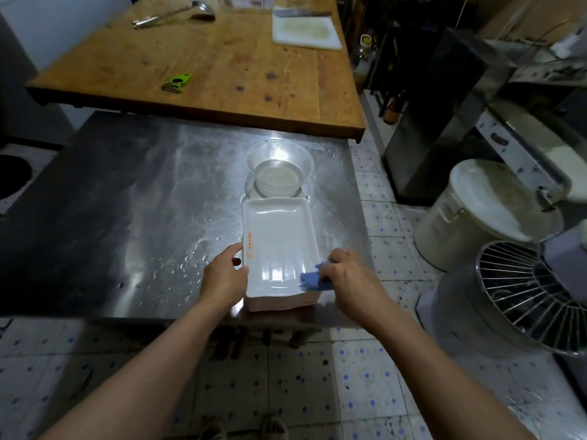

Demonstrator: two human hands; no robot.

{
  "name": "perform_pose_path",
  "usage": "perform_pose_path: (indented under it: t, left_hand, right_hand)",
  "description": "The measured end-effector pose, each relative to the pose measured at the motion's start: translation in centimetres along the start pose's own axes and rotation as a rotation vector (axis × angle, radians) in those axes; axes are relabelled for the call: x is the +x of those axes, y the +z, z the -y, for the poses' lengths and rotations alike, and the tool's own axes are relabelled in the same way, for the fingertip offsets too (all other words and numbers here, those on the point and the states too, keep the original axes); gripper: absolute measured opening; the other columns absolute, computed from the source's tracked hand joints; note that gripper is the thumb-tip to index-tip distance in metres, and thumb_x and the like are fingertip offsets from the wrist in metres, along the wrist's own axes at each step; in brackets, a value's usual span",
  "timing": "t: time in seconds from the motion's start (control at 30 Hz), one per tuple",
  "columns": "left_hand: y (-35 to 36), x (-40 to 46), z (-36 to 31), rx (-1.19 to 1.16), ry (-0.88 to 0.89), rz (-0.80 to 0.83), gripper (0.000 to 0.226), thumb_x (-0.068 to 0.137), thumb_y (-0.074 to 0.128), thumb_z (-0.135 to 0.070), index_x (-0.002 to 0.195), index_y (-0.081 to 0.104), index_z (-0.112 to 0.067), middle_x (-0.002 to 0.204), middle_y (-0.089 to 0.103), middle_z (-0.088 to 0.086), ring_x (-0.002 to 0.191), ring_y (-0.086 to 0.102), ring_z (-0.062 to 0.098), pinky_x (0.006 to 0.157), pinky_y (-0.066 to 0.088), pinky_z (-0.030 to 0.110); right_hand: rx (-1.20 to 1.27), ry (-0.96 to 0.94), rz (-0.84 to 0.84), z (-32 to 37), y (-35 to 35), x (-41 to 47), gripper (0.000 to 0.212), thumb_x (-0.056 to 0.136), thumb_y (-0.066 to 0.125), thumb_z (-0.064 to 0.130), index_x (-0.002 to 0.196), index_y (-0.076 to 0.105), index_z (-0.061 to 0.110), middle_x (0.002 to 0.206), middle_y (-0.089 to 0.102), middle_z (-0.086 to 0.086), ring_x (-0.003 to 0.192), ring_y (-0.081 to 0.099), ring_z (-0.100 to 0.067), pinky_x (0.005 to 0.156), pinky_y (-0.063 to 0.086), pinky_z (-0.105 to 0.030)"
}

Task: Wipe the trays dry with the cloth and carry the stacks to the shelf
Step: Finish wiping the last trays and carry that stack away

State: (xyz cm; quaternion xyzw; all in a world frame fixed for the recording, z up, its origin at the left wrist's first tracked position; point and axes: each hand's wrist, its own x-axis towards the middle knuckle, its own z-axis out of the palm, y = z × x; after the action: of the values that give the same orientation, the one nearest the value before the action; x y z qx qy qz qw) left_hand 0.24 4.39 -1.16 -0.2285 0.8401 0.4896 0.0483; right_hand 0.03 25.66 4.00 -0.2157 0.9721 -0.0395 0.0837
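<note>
A wet steel table (127,192) carries a stack of white trays (279,249) at its near edge, toward the right corner, with a clear bowl (279,168) (water in it) just behind, touching the stack's far end. The left hand (224,277) grips the top tray's left rim, fingers curled. The right hand (352,277) clutches a blue cloth (313,279) on the tray's near right corner.
</note>
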Motion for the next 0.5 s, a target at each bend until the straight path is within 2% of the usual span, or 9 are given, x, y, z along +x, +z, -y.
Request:
perform_pose_path:
  t: [0.1,0.2,0.33,0.5]
  left_hand:
    - [-0.6,-0.1,-0.2,0.039,-0.024,-0.017,0.047,0.088,0.057,-0.012,0.133,0.051,-0.024,0.117,0.061,0.004,0.1,0.058,0.024,0.088,0.044,0.031]
    - [-0.9,-0.5,-0.2,0.038,-0.02,-0.012,0.045,0.09,0.059,-0.017,0.133,0.049,-0.022,0.12,0.06,0.003,0.096,0.056,0.019,0.085,0.044,0.03]
    - [-1.0,-0.8,0.2,0.026,-0.045,-0.007,0.045,0.089,0.061,-0.019,0.133,0.049,-0.019,0.12,0.059,0.004,0.099,0.058,0.022,0.09,0.05,0.041]
    - [-1.0,-0.9,0.7,0.021,-0.095,-0.005,0.046,0.089,0.06,-0.026,0.133,0.048,-0.02,0.121,0.059,0.003,0.107,0.057,0.024,0.095,0.047,0.044]
  right_hand:
    - [0.19,0.211,-0.249,-1.8,0.0,-1.0,0.024,0.09,0.054,0.004,0.11,0.064,0.013,0.12,0.054,-0.004,0.111,0.044,-0.019,0.089,0.04,-0.023]
    - [0.347,0.441,-0.368,-3.6,0.4,-1.3,0.025,0.089,0.053,0.001,0.109,0.065,0.009,0.119,0.055,-0.01,0.111,0.047,-0.024,0.091,0.043,-0.03]
    - [0.369,0.529,-0.344,-4.3,2.2,0.2,0.023,0.088,0.054,0.004,0.107,0.066,0.009,0.119,0.056,-0.011,0.11,0.049,-0.025,0.089,0.045,-0.032]
    - [0.412,0.517,-0.186,-4.0,4.1,2.1,0.032,0.09,0.053,0.009,0.122,0.057,0.011,0.133,0.048,-0.009,0.12,0.044,-0.027,0.095,0.04,-0.032]
